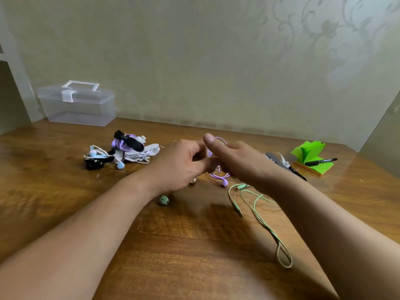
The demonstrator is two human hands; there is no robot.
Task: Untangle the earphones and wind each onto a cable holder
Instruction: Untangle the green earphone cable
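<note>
Both forearms reach in over the brown wooden worktop [194, 245], and the hands meet above its middle. The left grip [181, 163] is clenched, fingers curled in on the thin lilac-purple earphone cable [219, 176]. That cable loops up behind the right thumb and hangs below the hands, with one purple earbud [224, 182] dangling low near the wood. The right grip [236, 156] shows its back, thumb raised. Its fingers are hidden behind the left and blurred, so I cannot tell whether it grasps the cable.

Under the right wrist the mint-green earphone cable [259, 213] lies loose on the worktop, and a round green earbud [163, 200] sits apart, just beside the left wrist. Over on the left lies a heap of earphones and holders in purple, white, pale blue and black [127, 150]. Behind it, by the wall, stands a clear plastic lidded box [78, 105]. Far right — a bright green sticky-note block [311, 156] with a black marker pen [320, 161] lying on it.
</note>
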